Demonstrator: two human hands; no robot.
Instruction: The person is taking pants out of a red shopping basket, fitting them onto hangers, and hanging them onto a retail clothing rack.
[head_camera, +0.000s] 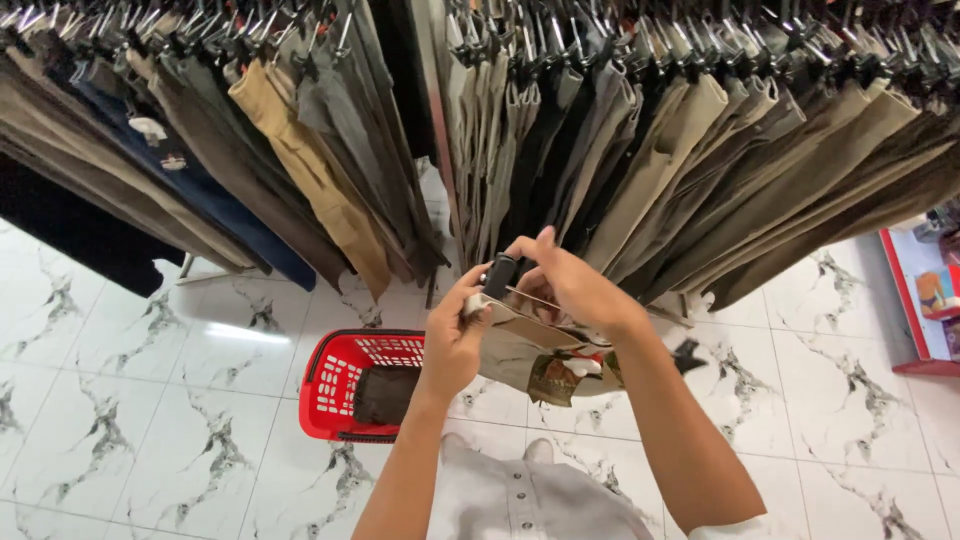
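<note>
1. Our left hand (452, 345) and right hand (570, 285) close fingers on folded khaki trousers (530, 355) and their black clip hanger (499, 275), held above the red basket (335, 385).
2. The cloth seems soft and light; the waistband near the clip looks best to hold.
3. Behind, hanging trousers (660, 150) fill the rack.

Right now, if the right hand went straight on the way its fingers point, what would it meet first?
Probably the black hanger clip that the right hand already touches, then the left hand on the folded trousers; depth is unclear.
</note>
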